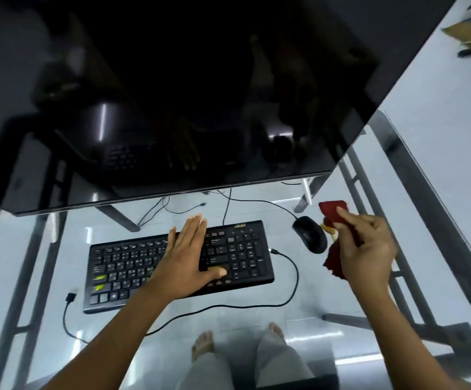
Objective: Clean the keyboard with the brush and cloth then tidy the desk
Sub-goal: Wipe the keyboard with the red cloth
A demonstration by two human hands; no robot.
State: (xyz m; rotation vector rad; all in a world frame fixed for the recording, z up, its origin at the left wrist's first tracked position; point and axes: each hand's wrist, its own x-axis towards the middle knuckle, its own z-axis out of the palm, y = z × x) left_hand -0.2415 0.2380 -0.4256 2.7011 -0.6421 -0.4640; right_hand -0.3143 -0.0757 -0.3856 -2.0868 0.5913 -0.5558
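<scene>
A black keyboard [121, 273] lies on the glass desk [299, 311], slightly tilted, with a few yellow-green keys at its left. My left hand [185, 258] rests flat on its middle, fingers spread, holding nothing. To the right of the keyboard, my right hand [365, 246] is raised above the desk and grips a dark red cloth [332, 211]. Something small and orange-white [328, 229] shows behind the cloth; I cannot tell whether it is the brush.
A black mouse [310, 235] sits between the keyboard and my right hand. A large dark monitor [172, 94] leans over the back of the desk. Loose black cables [292, 288] loop around the keyboard. My legs and bare feet show through the glass.
</scene>
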